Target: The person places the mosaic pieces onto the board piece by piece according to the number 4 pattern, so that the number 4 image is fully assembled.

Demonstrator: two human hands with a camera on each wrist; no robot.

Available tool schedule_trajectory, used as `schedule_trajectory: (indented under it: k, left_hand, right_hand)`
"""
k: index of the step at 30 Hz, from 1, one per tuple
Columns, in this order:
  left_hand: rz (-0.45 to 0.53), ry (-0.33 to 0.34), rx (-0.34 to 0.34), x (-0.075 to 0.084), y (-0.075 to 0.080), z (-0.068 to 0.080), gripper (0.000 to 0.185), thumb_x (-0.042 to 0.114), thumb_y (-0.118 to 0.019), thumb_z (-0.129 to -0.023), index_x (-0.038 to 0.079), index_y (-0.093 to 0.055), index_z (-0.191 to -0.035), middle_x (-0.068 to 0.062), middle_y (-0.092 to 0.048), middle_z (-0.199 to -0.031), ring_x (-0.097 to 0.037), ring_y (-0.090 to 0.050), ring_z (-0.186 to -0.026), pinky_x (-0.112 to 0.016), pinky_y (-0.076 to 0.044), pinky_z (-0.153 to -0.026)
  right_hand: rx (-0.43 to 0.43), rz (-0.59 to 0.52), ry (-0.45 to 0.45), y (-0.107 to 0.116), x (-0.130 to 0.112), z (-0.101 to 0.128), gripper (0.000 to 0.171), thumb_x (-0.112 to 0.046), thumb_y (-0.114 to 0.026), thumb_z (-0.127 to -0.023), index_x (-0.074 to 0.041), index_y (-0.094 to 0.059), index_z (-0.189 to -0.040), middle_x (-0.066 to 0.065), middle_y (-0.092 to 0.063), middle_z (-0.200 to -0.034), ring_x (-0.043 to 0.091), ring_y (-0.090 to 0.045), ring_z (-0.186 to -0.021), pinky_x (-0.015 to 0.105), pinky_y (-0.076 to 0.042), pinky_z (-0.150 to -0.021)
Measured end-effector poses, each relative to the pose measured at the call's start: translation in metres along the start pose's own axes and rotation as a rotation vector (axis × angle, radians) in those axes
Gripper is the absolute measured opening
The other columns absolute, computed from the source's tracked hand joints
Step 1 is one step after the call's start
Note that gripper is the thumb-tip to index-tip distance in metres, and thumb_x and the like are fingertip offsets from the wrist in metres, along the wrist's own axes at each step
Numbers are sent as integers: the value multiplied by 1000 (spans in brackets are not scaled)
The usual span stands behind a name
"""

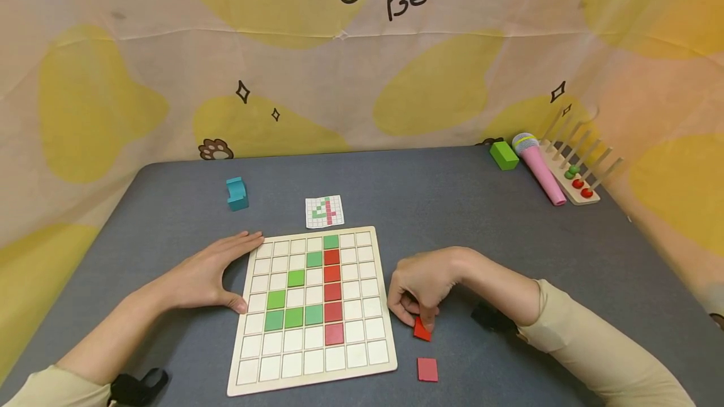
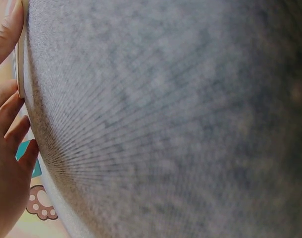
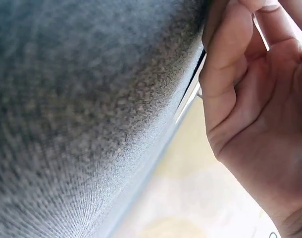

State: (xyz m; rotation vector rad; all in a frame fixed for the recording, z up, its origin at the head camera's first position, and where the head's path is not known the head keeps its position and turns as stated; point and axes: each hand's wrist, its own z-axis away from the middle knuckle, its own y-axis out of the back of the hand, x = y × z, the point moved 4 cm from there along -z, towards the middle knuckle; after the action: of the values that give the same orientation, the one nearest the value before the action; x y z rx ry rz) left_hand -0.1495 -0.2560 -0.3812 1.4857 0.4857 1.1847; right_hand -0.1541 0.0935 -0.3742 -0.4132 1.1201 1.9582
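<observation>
A person's right hand (image 1: 421,287) is pinching a red tile (image 1: 422,329) on a grey table (image 1: 441,218), just off the right edge of a wooden grid board (image 1: 314,309). The tile is a small, flat square, bright red, and it is tilting up under the curled fingertips, with the thumb and fingers closing on its upper edge. A second red tile (image 1: 427,369) of the same shape is lying flat on the table just below it, nearer the person and untouched.

The left hand (image 1: 206,275) is resting relaxed and flat against the board's left edge, fingers straight along the frame and thumb lower down the same side. The left wrist view is showing those fingers (image 2: 7,119) against the pale board rim, with blurred grey cloth filling the rest.

On the board, red tiles are forming a vertical column and green tiles are running diagonally and across the bottom of it; the remaining squares are pale. A small pattern card (image 1: 325,211) showing red and green squares is lying just above the board.

Farther back, a teal block (image 1: 237,193) is sitting at the left, and a green block (image 1: 503,155), a pink toy microphone (image 1: 538,168) and a wooden peg rack (image 1: 577,168) are sitting at the right corner.
</observation>
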Motion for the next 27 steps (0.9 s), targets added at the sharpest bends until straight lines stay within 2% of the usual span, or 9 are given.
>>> schedule_trajectory:
  k: [7, 12, 18, 23, 27]
  left_hand:
    - [-6, 5, 1, -2, -2, 0, 120, 77, -75, -57, 16, -37, -153, -12, -38, -159, -43, -31, -147, -64, -32, -111]
    - [-10, 2, 0, -2, -2, -1, 121, 77, -75, -57, 15, -37, -153, -12, -39, -159, -43, -32, -147, -64, -32, -111]
    - [-9, -1, 1, -2, -2, -1, 121, 77, -75, -57, 15, -37, -153, -13, -39, -159, -44, -32, -146, -64, -32, -111]
    - [-7, 4, -3, -2, -1, -1, 121, 78, -75, -57, 15, -37, -153, -13, -38, -159, -44, -32, -147, -64, -32, -111]
    - [-8, 5, -4, -2, -1, -1, 121, 78, -75, -57, 15, -37, -153, -13, -39, -159, -43, -32, -147, -64, -32, -111]
  right_hand:
    - [10, -96, 10, 6, 2, -1, 23, 1, -86, -66, -16, -71, -72, -9, -65, -62, -1, -57, -52, 14, -45, -50]
    - [8, -135, 80, 9, -1, -2, 19, -1, -85, -70, -14, -71, -74, -7, -68, -66, -4, -57, -57, 13, -45, -54]
    - [70, -217, 167, 17, -9, -3, 18, 2, -83, -70, -10, -70, -73, 1, -69, -69, -3, -53, -57, 13, -42, -55]
    - [104, -253, 211, 23, -20, -8, 19, 3, -82, -71, -8, -67, -74, -3, -66, -68, -2, -51, -58, 13, -43, -56]
    - [151, -235, 238, 26, -31, -13, 16, -4, -82, -76, -13, -70, -81, -8, -65, -72, -2, -56, -63, 16, -50, -62]
